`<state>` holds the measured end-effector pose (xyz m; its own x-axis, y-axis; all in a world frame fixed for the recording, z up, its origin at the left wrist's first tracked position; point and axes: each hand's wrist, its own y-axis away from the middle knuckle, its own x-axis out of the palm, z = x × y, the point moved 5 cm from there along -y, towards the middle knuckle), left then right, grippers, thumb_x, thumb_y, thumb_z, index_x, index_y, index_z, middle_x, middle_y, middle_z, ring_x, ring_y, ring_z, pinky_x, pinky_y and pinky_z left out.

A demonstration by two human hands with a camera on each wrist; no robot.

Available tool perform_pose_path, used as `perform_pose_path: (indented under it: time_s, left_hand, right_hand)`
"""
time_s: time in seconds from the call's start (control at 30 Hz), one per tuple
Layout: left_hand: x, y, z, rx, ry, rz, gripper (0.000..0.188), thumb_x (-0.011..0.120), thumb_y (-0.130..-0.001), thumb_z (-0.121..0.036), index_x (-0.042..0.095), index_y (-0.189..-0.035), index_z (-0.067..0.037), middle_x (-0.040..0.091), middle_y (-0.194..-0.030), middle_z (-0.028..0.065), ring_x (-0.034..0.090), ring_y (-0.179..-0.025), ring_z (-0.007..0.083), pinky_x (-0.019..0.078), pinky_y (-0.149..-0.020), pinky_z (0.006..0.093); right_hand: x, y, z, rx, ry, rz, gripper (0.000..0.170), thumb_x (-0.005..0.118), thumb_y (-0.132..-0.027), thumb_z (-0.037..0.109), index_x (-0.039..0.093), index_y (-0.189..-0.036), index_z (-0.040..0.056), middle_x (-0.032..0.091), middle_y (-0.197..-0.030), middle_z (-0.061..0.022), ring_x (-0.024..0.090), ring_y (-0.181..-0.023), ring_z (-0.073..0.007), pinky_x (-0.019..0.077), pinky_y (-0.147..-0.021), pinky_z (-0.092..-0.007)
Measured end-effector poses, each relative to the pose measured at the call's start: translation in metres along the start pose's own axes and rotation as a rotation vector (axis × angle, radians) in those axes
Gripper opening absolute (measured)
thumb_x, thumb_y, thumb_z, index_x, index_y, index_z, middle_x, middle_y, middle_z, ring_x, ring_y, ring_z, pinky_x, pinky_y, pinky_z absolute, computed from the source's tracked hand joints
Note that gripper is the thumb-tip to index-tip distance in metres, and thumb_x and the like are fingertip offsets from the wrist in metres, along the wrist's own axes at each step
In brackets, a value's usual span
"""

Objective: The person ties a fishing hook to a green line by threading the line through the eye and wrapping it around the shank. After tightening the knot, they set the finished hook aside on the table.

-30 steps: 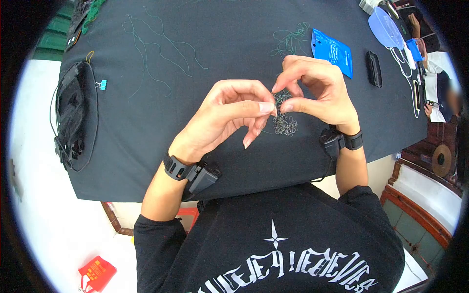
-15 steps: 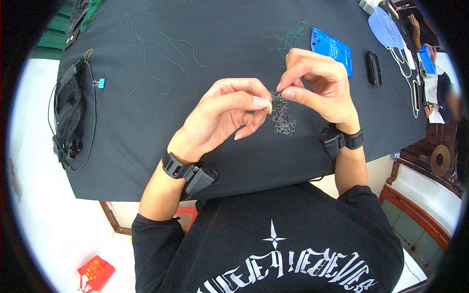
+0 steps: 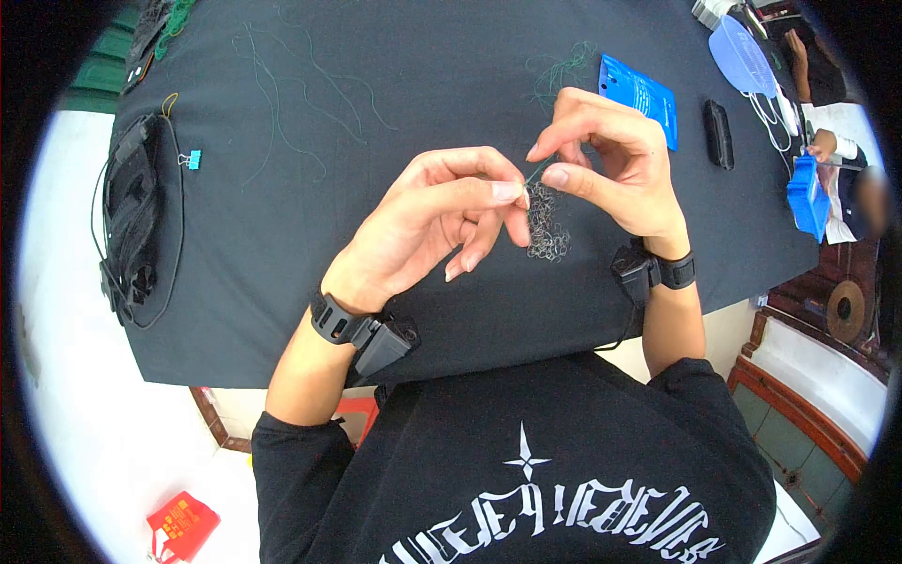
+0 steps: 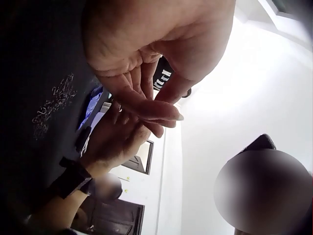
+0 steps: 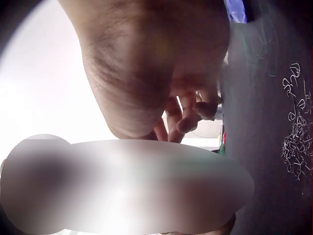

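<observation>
between left hand (image 3: 437, 211) and right hand (image 3: 611, 160), above curled wire pieces (image 3: 548, 235), green thread (image 3: 537, 172) is pinched by the left, the right's grip being unclear.

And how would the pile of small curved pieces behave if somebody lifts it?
The pile would probably come up in tangles, since its curved pieces overlap. Being so thin, each piece is likely light. Their glinting, wire-like look suggests they are stiff.

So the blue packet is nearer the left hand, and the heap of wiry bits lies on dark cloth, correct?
No, wrong hand: the head view shows the blue packet nearer the right hand. The heap of wiry bits does lie on dark cloth.
</observation>
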<state>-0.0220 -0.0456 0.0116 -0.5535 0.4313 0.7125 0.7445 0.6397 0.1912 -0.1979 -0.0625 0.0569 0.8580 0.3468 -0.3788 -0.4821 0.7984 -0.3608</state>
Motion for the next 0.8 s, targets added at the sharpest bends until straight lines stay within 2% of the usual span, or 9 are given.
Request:
perform_pose_path:
  time_s: [0.3, 0.6, 0.7, 0.8]
  left_hand:
    - [0.0, 0.0007, -0.0001, -0.02, 0.035, 0.001, 0.016, 0.059, -0.1, -0.012, 0.063, -0.101, 0.004, 0.054, -0.064, 0.0013, 0.045, -0.04, 0.0055, 0.0351, -0.033, 0.0185]
    - [-0.0001, 0.002, 0.0009, -0.022, 0.041, 0.013, 0.014, 0.059, -0.099, -0.009, 0.063, -0.1, 0.005, 0.049, -0.061, -0.001, 0.04, -0.038, 0.0031, 0.0323, -0.033, 0.0163]
    - [0.0024, 0.0027, -0.001, -0.029, 0.053, 0.013, 0.014, 0.059, -0.098, -0.009, 0.063, -0.099, 0.005, 0.047, -0.059, -0.0014, 0.038, -0.037, 0.0025, 0.0308, -0.032, 0.0161]
    - [0.0053, 0.003, -0.0027, -0.014, 0.072, 0.045, 0.013, 0.059, -0.097, -0.008, 0.063, -0.098, 0.005, 0.046, -0.057, -0.0016, 0.036, -0.036, 0.0021, 0.0296, -0.031, 0.0158]
  right_hand:
    - [-0.0046, 0.0012, -0.0007, 0.045, -0.067, 0.031, 0.02, 0.079, -0.083, 0.004, 0.074, -0.102, 0.0033, 0.069, -0.088, -0.0044, 0.062, -0.068, -0.0057, 0.0453, -0.06, -0.0199]
    - [-0.0017, 0.001, 0.0007, 0.037, -0.057, 0.051, 0.012, 0.079, -0.084, 0.004, 0.075, -0.095, 0.0, 0.07, -0.087, -0.0067, 0.064, -0.069, -0.0085, 0.0463, -0.059, -0.0204]
    - [-0.0012, -0.0018, 0.0023, -0.071, -0.011, 0.05, 0.01, 0.078, -0.085, 0.003, 0.075, -0.094, 0.0, 0.069, -0.087, -0.0073, 0.065, -0.071, -0.0092, 0.0472, -0.06, -0.021]
    - [0.0002, 0.001, 0.0012, 0.024, -0.085, -0.011, 0.01, 0.077, -0.085, 0.003, 0.075, -0.094, -0.0002, 0.069, -0.088, -0.0075, 0.065, -0.072, -0.0093, 0.048, -0.061, -0.0215]
